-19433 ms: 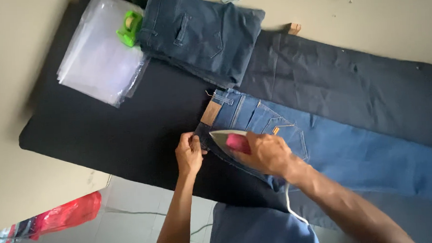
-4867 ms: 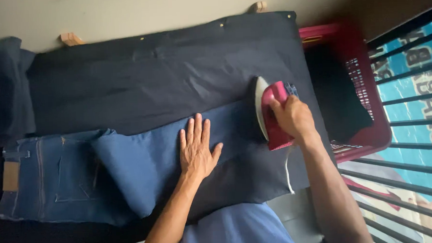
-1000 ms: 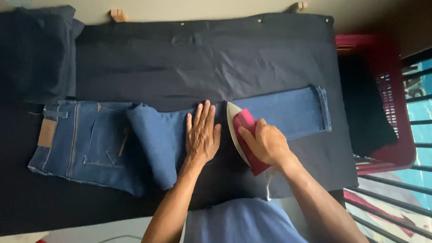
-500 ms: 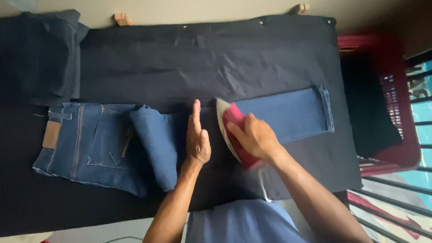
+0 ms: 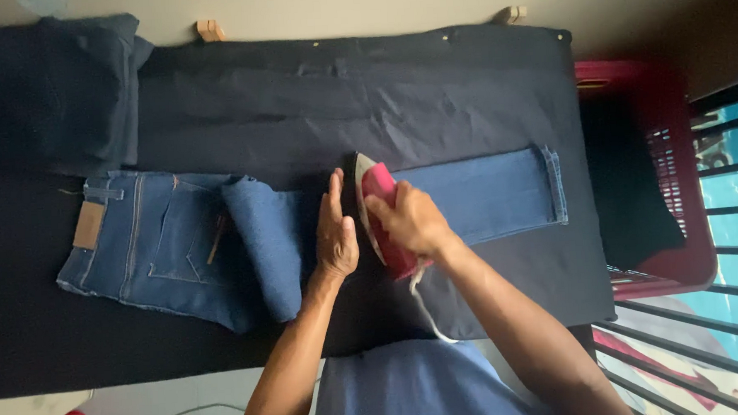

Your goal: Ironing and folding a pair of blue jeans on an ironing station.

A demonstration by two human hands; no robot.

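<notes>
Right hand (image 5: 409,221) grips the red iron (image 5: 379,215), now slid left against the flat, open left hand (image 5: 335,234).

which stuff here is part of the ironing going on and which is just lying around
In use: iron gripped by right hand; blue jeans pressed flat by left hand; dark ironing cloth.
Lying about: folded dark garment; red basket.

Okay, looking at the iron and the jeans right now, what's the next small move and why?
Probably slide the iron a little further toward the folded-over leg. The right hand grips its pink handle, with its tip pointing that way, and the left hand lies flat on the denim just ahead of it. That hand should likely shift aside first.
</notes>
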